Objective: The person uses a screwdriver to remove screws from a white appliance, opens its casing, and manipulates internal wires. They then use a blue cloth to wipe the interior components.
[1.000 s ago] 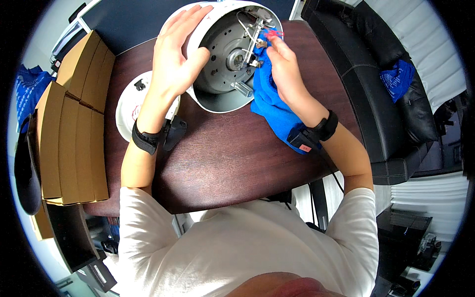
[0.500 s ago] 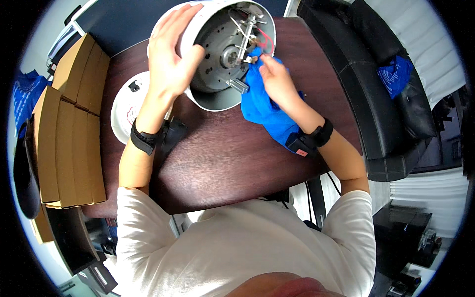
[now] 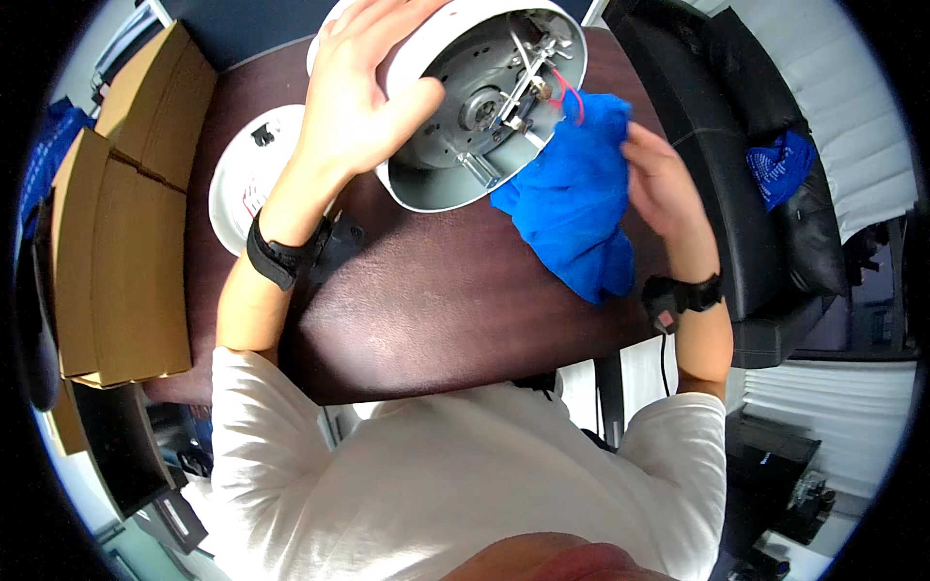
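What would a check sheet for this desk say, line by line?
Surface: dark brown desk, bare in front of the person.
Job's things: white round housing tipped on its side, open side showing metal parts and a red wire; blue cloth beside it, under its edge.
Clutter: white round lid flat on the desk at the left; small black part by the left wrist.
Grippers: left hand grips the housing's rim; right hand rests at the cloth's edge, fingers loose.
Cables: thin black lead hanging from the right wristband.
Surroundings: cardboard boxes at the left; black sofa at the right with another blue cloth on it.
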{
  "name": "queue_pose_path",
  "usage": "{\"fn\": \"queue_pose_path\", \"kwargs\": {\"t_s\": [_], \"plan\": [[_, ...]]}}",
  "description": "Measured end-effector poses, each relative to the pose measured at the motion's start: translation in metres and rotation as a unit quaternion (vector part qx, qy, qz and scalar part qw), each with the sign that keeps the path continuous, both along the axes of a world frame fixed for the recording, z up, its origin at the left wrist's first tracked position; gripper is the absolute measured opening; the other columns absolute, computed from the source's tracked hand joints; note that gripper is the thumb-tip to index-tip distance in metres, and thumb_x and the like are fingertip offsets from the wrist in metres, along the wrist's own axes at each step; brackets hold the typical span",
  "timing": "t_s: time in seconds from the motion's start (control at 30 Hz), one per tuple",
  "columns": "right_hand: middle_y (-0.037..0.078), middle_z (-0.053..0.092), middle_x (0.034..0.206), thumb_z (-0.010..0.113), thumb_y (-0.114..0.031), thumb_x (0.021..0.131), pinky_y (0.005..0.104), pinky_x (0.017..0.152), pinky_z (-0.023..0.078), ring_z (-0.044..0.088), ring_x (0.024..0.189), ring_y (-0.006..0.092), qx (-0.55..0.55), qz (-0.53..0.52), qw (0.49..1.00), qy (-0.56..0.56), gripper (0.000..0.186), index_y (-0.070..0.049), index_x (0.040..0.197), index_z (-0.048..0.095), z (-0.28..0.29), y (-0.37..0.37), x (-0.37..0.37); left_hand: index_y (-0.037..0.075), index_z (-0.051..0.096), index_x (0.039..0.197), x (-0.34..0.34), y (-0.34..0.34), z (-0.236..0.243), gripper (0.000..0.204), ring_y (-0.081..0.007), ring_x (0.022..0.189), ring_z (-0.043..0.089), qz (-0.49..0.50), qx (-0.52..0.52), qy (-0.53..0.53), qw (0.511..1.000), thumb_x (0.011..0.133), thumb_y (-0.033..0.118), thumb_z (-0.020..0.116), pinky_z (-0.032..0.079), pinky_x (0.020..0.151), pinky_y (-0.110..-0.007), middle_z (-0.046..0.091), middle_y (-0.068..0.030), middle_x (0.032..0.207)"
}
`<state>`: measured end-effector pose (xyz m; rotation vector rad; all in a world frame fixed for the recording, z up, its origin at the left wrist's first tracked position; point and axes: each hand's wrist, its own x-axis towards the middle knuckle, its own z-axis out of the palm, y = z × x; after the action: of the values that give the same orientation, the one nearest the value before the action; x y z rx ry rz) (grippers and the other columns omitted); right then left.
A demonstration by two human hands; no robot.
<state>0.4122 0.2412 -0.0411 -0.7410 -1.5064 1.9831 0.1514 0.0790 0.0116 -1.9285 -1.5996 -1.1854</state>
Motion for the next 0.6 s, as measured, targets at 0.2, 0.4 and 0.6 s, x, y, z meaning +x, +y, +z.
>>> {"fn": "queue_pose_path", "kwargs": {"t_s": [0.2,0.4,0.6], "plan": [[0.014,0.058,0.117,0.042,-0.005,0.092,0.0333,0.095,0.044,0.057,0.105,0.0192,0.038,-0.055,0.997,0.03,0.031,0.003,0.121,0.048,0.041,0.041,0.07,0.002,0.054,0.122,0.01,-0.005,0.0,0.073,-0.0412,0.123,0.042,0.015,-0.012,0.018,1.0,0.055,0.031,0.057,0.022,0.104,-0.052,0.049,-0.0279,0.126],[0.017,0.057,0.117,0.037,-0.007,0.095,0.0368,0.093,0.047,0.058,0.104,0.0234,0.083,-0.089,0.989,0.087,0.03,0.005,0.121,0.046,0.094,0.091,0.095,0.001,0.055,0.122,0.008,-0.004,-0.001,0.073,-0.0427,0.12,0.044,0.018,0.001,0.026,0.999,0.055,0.03,0.056,0.026,0.103,-0.052,0.05,-0.0295,0.124],[0.019,0.055,0.117,0.039,-0.006,0.095,0.0382,0.097,0.045,0.055,0.109,0.0251,0.126,-0.277,0.947,0.102,0.029,0.008,0.119,0.044,0.14,0.092,0.063,-0.004,0.057,0.114,-0.009,-0.002,0.002,0.066,-0.0431,0.115,0.049,-0.021,0.045,0.007,0.999,0.053,0.02,0.054,0.032,0.103,-0.047,0.055,-0.0309,0.115]]}}
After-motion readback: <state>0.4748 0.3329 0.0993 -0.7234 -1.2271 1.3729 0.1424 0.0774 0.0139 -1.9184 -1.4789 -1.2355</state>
